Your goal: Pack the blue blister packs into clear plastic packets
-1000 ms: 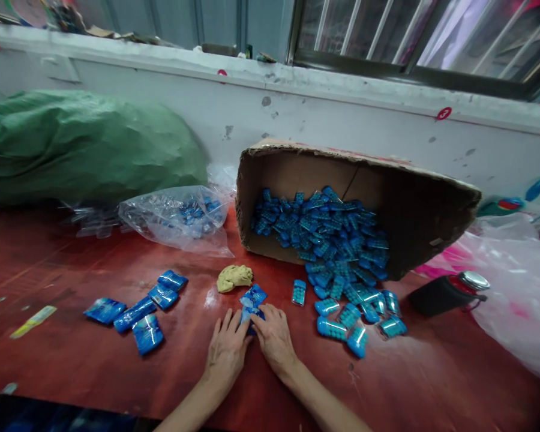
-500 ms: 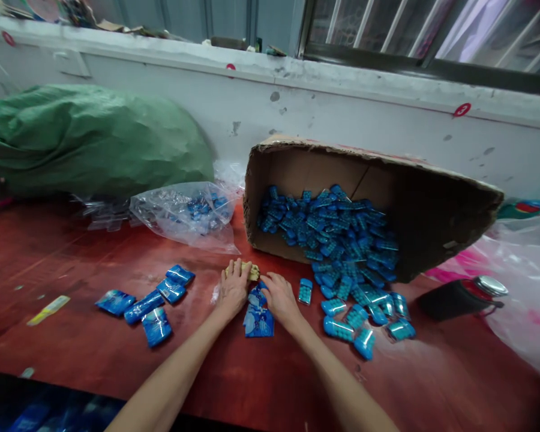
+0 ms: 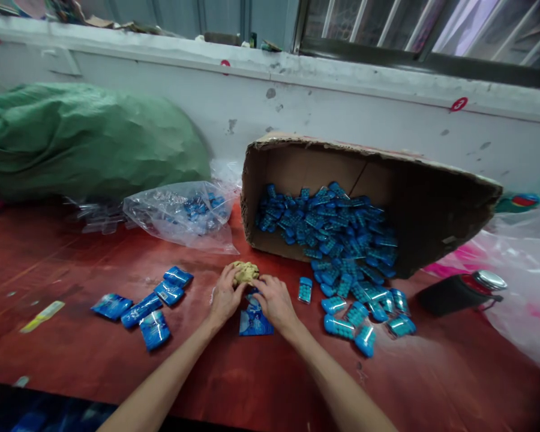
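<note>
Both of my hands meet on a tan lump of putty (image 3: 245, 272) on the red table (image 3: 72, 360). My left hand (image 3: 224, 297) grips the lump from the left, and my right hand (image 3: 274, 302) touches it from the right with its fingertips. Just below my hands lies a small stack of blue printed cards (image 3: 254, 323). A single blue pill pack (image 3: 305, 290) rests to the right of my right hand.
A cardboard box (image 3: 432, 204) lies tipped on its side and spills several blue pill packs (image 3: 342, 240) onto the table. Sealed blue packets (image 3: 148, 306) lie at left. Behind are a clear plastic bag (image 3: 180, 216), a green sack (image 3: 85, 138) and a black bottle (image 3: 459, 291).
Both hands moved away from the blue cards up to the putty. The left hand reached it first, then the right joined, and the lump now sits lifted between them.
</note>
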Tool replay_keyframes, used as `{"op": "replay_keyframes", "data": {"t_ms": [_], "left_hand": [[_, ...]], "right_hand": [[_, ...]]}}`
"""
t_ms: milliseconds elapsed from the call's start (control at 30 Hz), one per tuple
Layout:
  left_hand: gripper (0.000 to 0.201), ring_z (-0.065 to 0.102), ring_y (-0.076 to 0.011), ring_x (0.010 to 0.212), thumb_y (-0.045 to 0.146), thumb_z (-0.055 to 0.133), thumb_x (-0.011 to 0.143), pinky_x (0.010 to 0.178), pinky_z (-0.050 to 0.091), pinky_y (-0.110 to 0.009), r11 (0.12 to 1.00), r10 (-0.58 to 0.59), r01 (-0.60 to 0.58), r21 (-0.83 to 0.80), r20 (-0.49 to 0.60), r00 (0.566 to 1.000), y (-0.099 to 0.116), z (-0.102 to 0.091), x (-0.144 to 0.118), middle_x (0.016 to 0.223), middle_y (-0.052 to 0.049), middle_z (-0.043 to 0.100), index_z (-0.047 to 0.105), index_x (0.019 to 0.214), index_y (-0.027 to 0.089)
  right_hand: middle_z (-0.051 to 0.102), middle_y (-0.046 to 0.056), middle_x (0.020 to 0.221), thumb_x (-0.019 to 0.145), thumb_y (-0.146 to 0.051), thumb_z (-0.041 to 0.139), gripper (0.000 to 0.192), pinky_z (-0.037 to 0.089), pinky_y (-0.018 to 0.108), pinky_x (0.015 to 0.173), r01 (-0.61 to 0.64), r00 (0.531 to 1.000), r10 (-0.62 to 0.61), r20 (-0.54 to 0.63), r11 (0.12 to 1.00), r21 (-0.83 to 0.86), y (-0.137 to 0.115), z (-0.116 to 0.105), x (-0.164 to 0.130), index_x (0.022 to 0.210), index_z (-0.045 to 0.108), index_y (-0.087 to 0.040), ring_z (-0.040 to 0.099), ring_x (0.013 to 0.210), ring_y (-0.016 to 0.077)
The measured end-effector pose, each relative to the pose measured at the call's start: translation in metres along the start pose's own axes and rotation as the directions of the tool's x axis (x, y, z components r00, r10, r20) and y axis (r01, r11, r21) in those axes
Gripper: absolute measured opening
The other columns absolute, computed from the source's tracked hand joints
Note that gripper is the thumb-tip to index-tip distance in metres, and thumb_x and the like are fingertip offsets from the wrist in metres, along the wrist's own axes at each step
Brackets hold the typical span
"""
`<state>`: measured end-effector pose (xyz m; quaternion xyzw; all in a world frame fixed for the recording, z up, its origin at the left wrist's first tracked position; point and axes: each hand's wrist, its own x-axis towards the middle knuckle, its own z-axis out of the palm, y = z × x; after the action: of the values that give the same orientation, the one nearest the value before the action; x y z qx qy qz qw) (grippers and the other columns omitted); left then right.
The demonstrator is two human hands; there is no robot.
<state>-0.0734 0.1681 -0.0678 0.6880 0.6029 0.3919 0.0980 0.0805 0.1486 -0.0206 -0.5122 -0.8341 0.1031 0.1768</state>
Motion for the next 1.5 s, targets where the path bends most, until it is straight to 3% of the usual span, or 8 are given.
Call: {"op": "replay_keyframes", "data": {"t_ms": [300,567,867,1033,1200,1333,1433,1500], "left_hand": [[0.027,0.043,-0.0226,0.115,0.02,0.038,0.081,0.096,0.035,-0.042,0.998,0.024,-0.026,0.064,0.028,0.999,-0.001,0.01,0.006,0.115,-0.011,0.056,0.057,0.101,0.016],[0.027,0.046,-0.0238,0.113,0.019,0.041,0.079,0.095,0.036,-0.043,0.999,0.037,-0.038,0.035,0.022,0.999,-0.005,0.006,-0.008,0.114,-0.01,0.058,0.06,0.099,0.018],[0.037,0.043,-0.0241,0.114,0.028,0.043,0.079,0.096,0.033,-0.042,0.967,-0.206,0.172,-0.191,-0.179,0.962,0.03,-0.029,-0.044,0.119,-0.01,0.052,0.049,0.115,0.021],[0.056,0.06,-0.0209,0.078,0.037,0.062,0.063,0.059,0.047,-0.031,0.543,-0.652,0.615,-0.572,0.175,0.738,0.064,-0.035,-0.084,0.102,-0.013,0.059,0.047,0.112,0.015],[0.036,0.056,-0.0132,0.061,0.037,0.065,0.06,0.05,0.04,-0.022,0.196,-0.578,0.696,-0.691,0.492,0.651,0.085,-0.028,-0.092,0.078,-0.007,0.064,0.061,0.086,0.012],[0.033,0.055,-0.0131,0.058,0.037,0.069,0.055,0.051,0.04,-0.023,0.115,-0.589,0.669,-0.734,0.492,0.641,0.09,-0.028,-0.087,0.066,-0.005,0.064,0.064,0.075,0.011],[0.034,0.055,-0.0135,0.055,0.038,0.069,0.053,0.048,0.038,-0.022,0.159,-0.614,0.666,-0.729,0.455,0.645,0.089,-0.025,-0.085,0.064,-0.004,0.064,0.065,0.074,0.011],[0.034,0.055,-0.0141,0.054,0.04,0.069,0.051,0.047,0.038,-0.023,0.213,-0.635,0.668,-0.713,0.419,0.649,0.088,-0.022,-0.083,0.061,-0.003,0.063,0.065,0.071,0.012]], "right_hand": [[0.06,0.006,0.095,0.086,-0.015,0.037,0.023,0.039,0.024,0.074,0.008,1.0,-0.008,0.009,1.0,0.01,0.001,0.034,0.047,0.095,0.059,-0.019,0.053,0.088,0.0175],[0.056,0.005,0.11,0.085,-0.022,0.046,0.027,0.036,0.026,0.077,0.067,0.998,-0.067,-0.011,0.996,0.051,0.007,0.008,-0.009,0.11,0.053,-0.023,0.049,0.096,0.0186],[0.061,0.003,0.089,0.082,-0.021,0.052,0.013,0.032,0.03,0.073,-0.041,0.994,0.039,-0.1,0.999,-0.02,-0.001,0.025,-0.065,0.083,0.065,-0.025,0.048,0.086,0.0187],[0.061,0.004,0.09,0.082,-0.02,0.052,0.016,0.031,0.031,0.074,-0.027,0.975,0.038,-0.217,0.998,0.054,-0.009,0.009,-0.069,0.091,0.064,-0.026,0.048,0.084,0.0182],[0.06,0.005,0.089,0.084,-0.018,0.047,0.02,0.034,0.032,0.075,0.015,0.958,0.047,-0.283,0.976,0.215,-0.024,-0.006,-0.084,0.091,0.064,-0.026,0.049,0.084,0.0187],[0.06,0.006,0.097,0.077,-0.02,0.054,0.03,0.04,0.029,0.076,-0.138,0.938,0.315,-0.144,0.721,0.679,-0.023,-0.004,-0.08,0.107,0.057,-0.02,0.052,0.087,0.0187],[0.061,0.002,0.073,0.075,-0.023,0.053,0.013,0.042,0.024,0.063,-0.257,0.924,0.37,0.097,0.411,0.875,-0.02,0.001,-0.072,0.081,0.062,-0.015,0.053,0.066,0.0147],[0.054,-0.002,0.059,0.074,-0.024,0.053,0.014,0.039,0.022,0.055,-0.287,0.911,0.388,0.142,0.349,0.892,-0.019,0.005,-0.069,0.065,0.058,-0.015,0.048,0.056,0.0117]]}}
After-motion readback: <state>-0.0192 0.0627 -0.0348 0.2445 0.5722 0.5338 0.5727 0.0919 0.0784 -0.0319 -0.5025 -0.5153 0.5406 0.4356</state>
